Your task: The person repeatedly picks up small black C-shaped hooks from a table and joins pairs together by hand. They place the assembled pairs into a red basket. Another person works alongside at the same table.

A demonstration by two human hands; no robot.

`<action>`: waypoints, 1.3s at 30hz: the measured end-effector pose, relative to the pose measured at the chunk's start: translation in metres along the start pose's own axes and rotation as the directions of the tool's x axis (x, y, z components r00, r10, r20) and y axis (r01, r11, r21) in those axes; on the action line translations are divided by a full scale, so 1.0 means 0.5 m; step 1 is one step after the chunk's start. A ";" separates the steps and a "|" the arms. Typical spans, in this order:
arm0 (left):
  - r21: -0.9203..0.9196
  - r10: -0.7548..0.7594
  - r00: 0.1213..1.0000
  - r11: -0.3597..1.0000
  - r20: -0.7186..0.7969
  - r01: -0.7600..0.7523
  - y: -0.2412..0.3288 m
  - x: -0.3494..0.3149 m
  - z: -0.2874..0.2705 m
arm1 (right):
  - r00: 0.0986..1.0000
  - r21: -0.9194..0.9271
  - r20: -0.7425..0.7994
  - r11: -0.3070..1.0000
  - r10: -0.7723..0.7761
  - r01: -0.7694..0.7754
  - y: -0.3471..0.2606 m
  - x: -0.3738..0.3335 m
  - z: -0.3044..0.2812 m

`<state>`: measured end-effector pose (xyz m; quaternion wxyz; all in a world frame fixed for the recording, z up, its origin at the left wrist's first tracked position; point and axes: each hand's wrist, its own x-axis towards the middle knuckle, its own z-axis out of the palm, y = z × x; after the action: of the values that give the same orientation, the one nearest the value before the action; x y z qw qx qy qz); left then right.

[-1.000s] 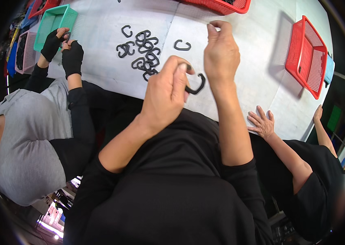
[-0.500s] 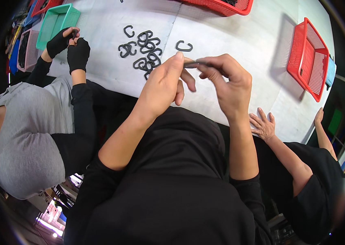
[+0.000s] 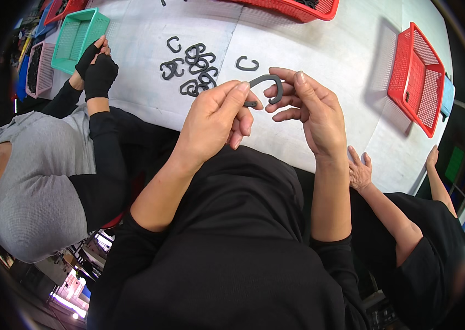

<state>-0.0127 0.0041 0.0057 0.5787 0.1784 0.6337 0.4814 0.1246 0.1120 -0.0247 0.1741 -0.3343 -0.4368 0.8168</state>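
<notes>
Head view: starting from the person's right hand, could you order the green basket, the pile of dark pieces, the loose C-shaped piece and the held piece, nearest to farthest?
1. Held piece, just left of the right hand.
2. Loose piece, lying alone, ahead and to the left.
3. Pile, farther left.
4. Green basket, at the upper left.

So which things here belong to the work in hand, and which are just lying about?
Seemingly in the work:
dark hook, held by the left hand, right hand close
pile of similar hooks
lone hook beyond the hands

Seemingly just nearby:
green basket
red basket at right
light-blue item beside it
</notes>
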 end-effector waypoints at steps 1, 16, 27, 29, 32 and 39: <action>0.005 0.002 1.000 1.000 -0.002 -0.002 0.002 -0.001 0.002 | 1.000 -0.003 0.005 1.000 -0.005 0.005 0.000 0.000 -0.001; 0.626 0.650 0.757 0.563 0.068 -0.540 -0.061 0.009 0.068 | 0.850 -0.461 -0.279 0.839 -0.447 0.290 0.016 0.060 0.065; 0.679 0.672 0.740 0.531 0.027 -0.507 -0.089 0.009 0.076 | 0.739 -0.601 -0.434 0.777 -0.516 0.189 0.069 0.164 0.015; 0.677 0.790 0.603 0.385 0.109 -0.627 -0.104 -0.009 0.079 | 0.677 -0.684 -0.493 0.724 -0.547 0.087 0.056 0.181 -0.023; 0.404 0.480 0.874 0.816 -0.077 -0.413 -0.081 -0.002 0.074 | 0.748 -0.480 -0.540 0.871 -0.385 0.102 0.024 0.159 -0.022; 0.537 0.597 0.800 0.693 -0.054 -0.481 -0.080 0.033 0.068 | 0.860 -0.552 -0.303 0.811 -0.411 0.193 0.029 0.105 0.075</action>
<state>0.0272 0.0116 -0.0316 0.2688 0.4446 0.7153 0.4673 0.0612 0.1120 -0.0425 0.2984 -0.4553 -0.6366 0.5463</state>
